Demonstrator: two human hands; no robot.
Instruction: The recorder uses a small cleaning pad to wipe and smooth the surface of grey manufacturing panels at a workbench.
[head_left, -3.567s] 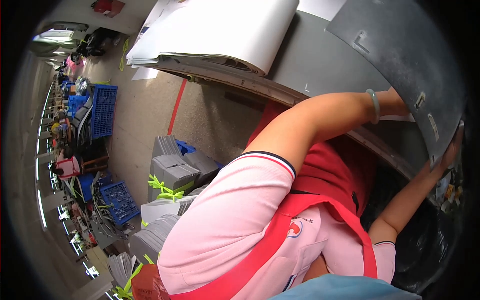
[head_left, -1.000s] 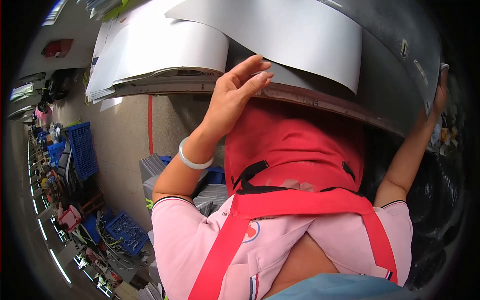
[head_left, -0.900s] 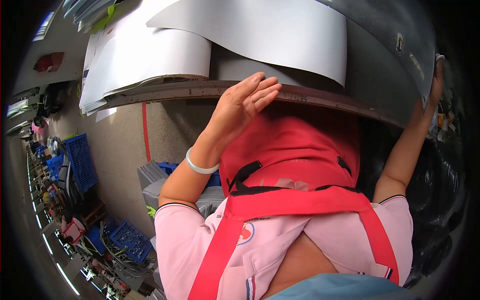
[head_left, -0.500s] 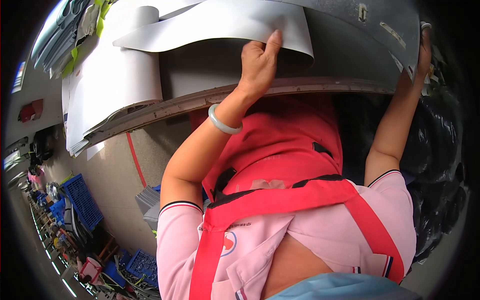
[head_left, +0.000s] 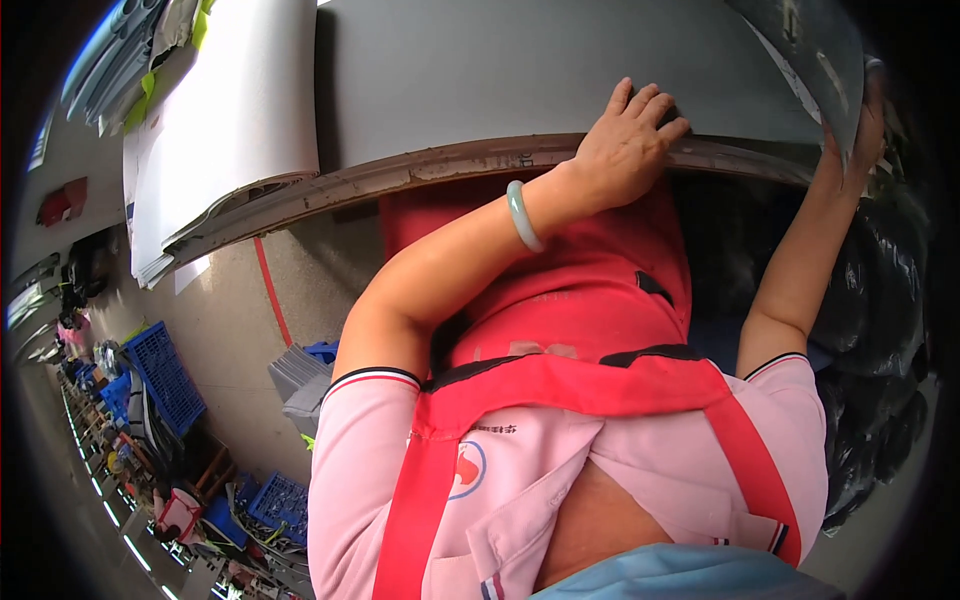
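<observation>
My left hand (head_left: 632,145) rests near the table's front edge with its fingers spread over a flat grey sheet (head_left: 480,85); nothing is in it. At the far right, my right hand (head_left: 872,125) grips the edge of a dark grey, curled panel (head_left: 825,60) with slots in it. Part of that hand is hidden behind the panel and in shadow. To the left, a thick stack of large white sheets (head_left: 235,110) curves down over the table edge.
The table's worn front edge (head_left: 420,165) runs across in front of me. Folded grey-blue material (head_left: 115,65) lies at the far left. Black plastic bags (head_left: 870,290) are piled below on the right. Blue crates (head_left: 165,378) stand on the floor at left.
My left hand has let go of the white sheet and moved right onto the grey sheet. The lifted white sheet is out of view. My right hand and the panel have shifted slightly right.
</observation>
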